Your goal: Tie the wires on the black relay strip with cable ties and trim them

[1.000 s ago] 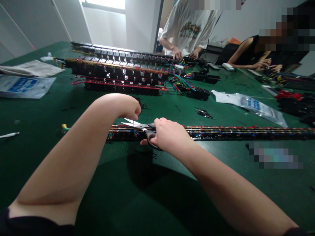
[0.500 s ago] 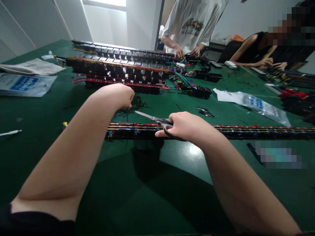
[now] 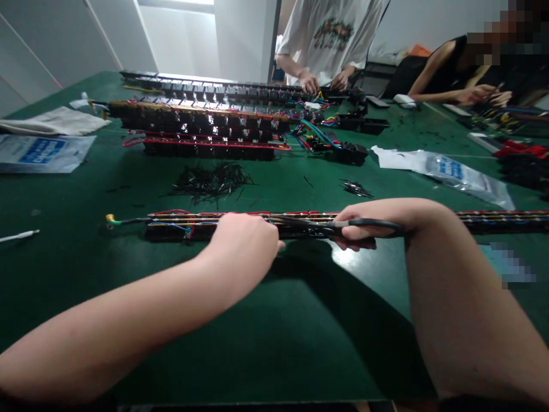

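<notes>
Grip status: the right hand (image 3: 377, 220) is closed around the dark handle loops of the scissors (image 3: 326, 226), which now lie nearly flat along the top of the long wired strip (image 3: 429, 220), blades pointing left and drawn together as far as the view shows; half a second ago the same scissors were raised above the strip with the blades angled up toward the left hand, and a second ago they stood open at the strip's left portion; the left hand (image 3: 246, 246) has come down from its raised position behind the strip and now rests curled against the strip's near edge, just left of the blade tips, whether it pinches a wire or merely presses cannot be told; the strip itself lies across the green table (image 3: 274, 343) directly in front of the person, its left end finishing in a yellow-green lead (image 3: 112, 219); with the left hand moved away, a loose pile of black cut-off ends (image 3: 210, 180) shows on the table just behind the strip; judged from this, one trim appears complete and both hands are set back on the strip, further right than the earlier cut; beyond lie stacked relay strips (image 3: 201, 129), plastic bags (image 3: 450, 169), and two other people's hands at the far edge.
</notes>
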A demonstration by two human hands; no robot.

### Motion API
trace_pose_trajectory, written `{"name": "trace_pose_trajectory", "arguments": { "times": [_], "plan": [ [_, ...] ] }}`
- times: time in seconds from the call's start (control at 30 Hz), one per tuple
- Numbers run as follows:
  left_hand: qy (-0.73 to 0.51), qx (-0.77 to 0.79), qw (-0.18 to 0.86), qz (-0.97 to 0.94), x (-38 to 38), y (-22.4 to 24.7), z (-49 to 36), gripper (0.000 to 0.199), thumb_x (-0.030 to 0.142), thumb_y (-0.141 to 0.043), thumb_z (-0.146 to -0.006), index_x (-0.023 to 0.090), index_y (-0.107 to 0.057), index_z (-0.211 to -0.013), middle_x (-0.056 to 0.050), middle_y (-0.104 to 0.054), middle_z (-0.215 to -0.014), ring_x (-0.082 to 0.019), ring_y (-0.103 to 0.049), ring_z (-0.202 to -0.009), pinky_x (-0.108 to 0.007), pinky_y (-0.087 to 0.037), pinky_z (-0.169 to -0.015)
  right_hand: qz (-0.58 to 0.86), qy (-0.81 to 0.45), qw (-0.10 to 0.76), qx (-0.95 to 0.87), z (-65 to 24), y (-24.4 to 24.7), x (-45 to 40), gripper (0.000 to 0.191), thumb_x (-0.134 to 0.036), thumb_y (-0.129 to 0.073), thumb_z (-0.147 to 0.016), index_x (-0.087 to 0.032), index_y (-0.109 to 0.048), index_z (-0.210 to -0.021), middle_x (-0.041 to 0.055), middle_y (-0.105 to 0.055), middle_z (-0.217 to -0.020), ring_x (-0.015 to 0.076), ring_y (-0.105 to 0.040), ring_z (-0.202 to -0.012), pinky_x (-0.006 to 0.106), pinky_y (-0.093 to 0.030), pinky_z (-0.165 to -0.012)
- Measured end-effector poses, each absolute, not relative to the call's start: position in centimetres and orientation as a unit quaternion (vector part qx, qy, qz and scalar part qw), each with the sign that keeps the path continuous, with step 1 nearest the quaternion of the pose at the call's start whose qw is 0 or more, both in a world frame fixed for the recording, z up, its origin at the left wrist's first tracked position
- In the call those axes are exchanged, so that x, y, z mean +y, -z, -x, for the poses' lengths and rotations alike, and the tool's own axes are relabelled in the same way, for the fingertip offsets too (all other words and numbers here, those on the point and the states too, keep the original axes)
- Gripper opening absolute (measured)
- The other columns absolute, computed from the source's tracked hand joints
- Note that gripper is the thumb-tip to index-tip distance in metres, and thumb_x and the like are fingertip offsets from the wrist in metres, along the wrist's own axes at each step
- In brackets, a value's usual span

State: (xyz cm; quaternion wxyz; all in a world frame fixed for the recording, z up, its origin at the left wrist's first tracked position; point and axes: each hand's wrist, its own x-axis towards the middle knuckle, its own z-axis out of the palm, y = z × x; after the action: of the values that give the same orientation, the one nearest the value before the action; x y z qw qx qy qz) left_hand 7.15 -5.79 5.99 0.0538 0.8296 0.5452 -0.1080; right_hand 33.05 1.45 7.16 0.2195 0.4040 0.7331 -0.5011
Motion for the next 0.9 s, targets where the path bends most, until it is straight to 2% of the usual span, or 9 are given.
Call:
{"name": "trace_pose_trajectory", "arguments": {
  "times": [0.1, 0.27, 0.37, 0.7, 0.9],
  "plan": [
    [0.062, 0.527, 0.074, -0.844, -7.7, -2.8, -8.3, 0.057, 0.049, -0.037, -0.101, 0.012, -0.076, -0.082, -0.019, -0.072, -0.079, -0.03, -0.071, -0.073, -0.032, -0.045, -0.058, -0.386, 0.518, 0.236, 0.726, -33.5, -6.0, 1.5, 0.07, -0.084, -0.051, -0.078, -0.015, -0.061, -0.083, 0.0, -0.056, -0.07, 0.0118, -0.049, -0.056, 0.026, -0.041, -0.055],
    [0.049, 0.497, 0.065, -0.864, -7.5, -1.2, -8.1, 0.035, 0.018, -0.041, -0.096, 0.016, -0.076, -0.088, -0.017, -0.073, -0.084, -0.03, -0.073, -0.081, -0.036, -0.049, -0.064, -0.428, 0.497, 0.261, 0.709, -33.4, -5.9, 1.7, 0.063, -0.08, -0.056, -0.077, -0.017, -0.06, -0.079, -0.0015, -0.054, -0.063, 0.0128, -0.05, -0.056, 0.026, -0.04, -0.054],
    [0.057, 0.493, 0.062, -0.866, -7.4, -1.4, -8.0, 0.032, 0.008, -0.043, -0.089, 0.013, -0.074, -0.087, -0.016, -0.073, -0.082, -0.029, -0.073, -0.082, -0.034, -0.049, -0.064, -0.443, 0.479, 0.267, 0.709, -33.8, -6.0, 1.8, 0.061, -0.078, -0.056, -0.078, -0.018, -0.061, -0.081, -0.002, -0.052, -0.06, 0.0136, -0.049, -0.055, 0.027, -0.039, -0.054],
    [0.039, 0.478, 0.031, -0.877, -7.7, -1.7, -8.2, 0.033, 0.008, -0.039, -0.09, 0.013, -0.072, -0.09, -0.015, -0.072, -0.084, -0.028, -0.072, -0.082, -0.035, -0.048, -0.065, -0.403, 0.492, 0.258, 0.728, -33.4, -5.0, 2.4, 0.072, -0.082, -0.05, -0.08, -0.014, -0.07, -0.091, -0.0014, -0.054, -0.061, 0.0138, -0.051, -0.055, 0.027, -0.038, -0.053],
    [0.036, 0.463, 0.014, -0.885, -7.7, -1.6, -8.2, 0.031, 0.006, -0.039, -0.09, 0.012, -0.069, -0.083, -0.014, -0.072, -0.081, -0.027, -0.072, -0.079, -0.034, -0.047, -0.062, -0.419, 0.487, 0.241, 0.727, -33.1, -4.8, 2.3, 0.072, -0.083, -0.052, -0.078, -0.014, -0.068, -0.086, 0.0, -0.058, -0.061, 0.0133, -0.051, -0.053, 0.026, -0.037, -0.051]
  ]
}}
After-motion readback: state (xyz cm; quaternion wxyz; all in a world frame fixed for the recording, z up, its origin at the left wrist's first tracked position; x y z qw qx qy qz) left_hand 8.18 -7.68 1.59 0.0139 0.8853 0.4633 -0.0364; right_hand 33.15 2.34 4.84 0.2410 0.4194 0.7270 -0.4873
